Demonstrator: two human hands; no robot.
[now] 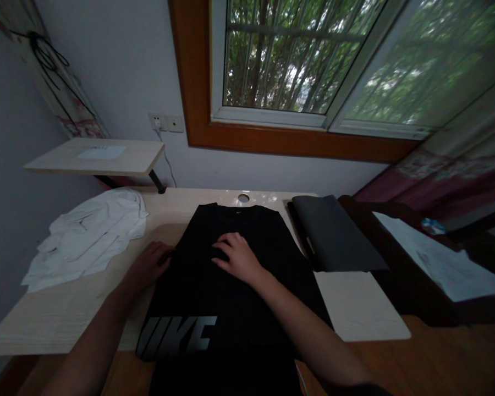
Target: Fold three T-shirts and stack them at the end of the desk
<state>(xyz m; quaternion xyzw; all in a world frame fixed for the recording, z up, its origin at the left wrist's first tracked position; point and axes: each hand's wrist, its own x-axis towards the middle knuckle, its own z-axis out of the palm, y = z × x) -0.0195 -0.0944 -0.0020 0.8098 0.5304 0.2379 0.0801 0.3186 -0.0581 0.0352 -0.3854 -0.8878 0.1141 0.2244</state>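
Observation:
A black T-shirt (268,236) lies on the desk in front of me, folded narrow, with its collar toward the wall. Large grey letters run along its near left part. At the shirt's left edge is my left hand (148,263), its fingers and thumb closed on the cloth there. My right hand (238,257) rests on the middle of the shirt, open, with the fingers apart and nothing held. The near end of the shirt lies by the desk's front edge, in dark shadow.
A crumpled white garment (94,231) lies on the left of the desk (363,308), below a raised shelf (136,157). To the right is a flat dark grey folded item (334,236). Beyond it, a pale sheet (433,253) lies on a dark surface. A window (292,66) is ahead.

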